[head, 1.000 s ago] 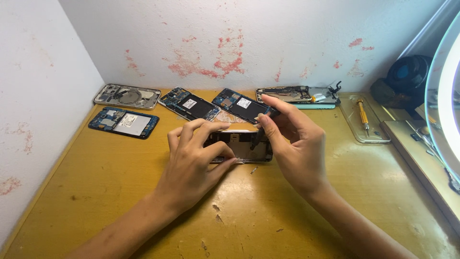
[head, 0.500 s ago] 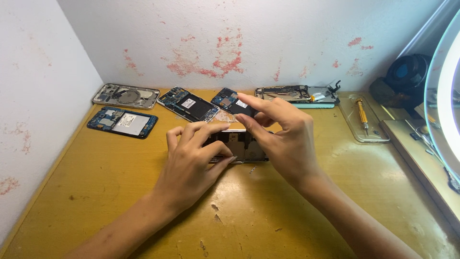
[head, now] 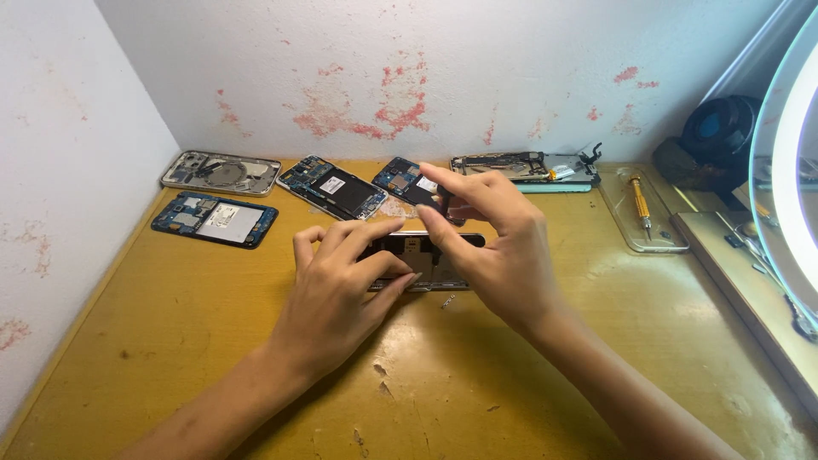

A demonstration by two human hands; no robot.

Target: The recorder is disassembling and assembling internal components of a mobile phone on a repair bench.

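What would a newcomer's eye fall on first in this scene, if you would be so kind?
Most likely the two hands at the centre of the yellow table: the left hand presses on an opened phone, while the right hand pinches a small dark part just above it. Next, the row of dismantled phones along the stained back wall, and the bright ring light at the right edge.

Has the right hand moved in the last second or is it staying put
Yes. The right hand has lifted slightly toward the back wall, its fingertips now over the dark opened phone behind.
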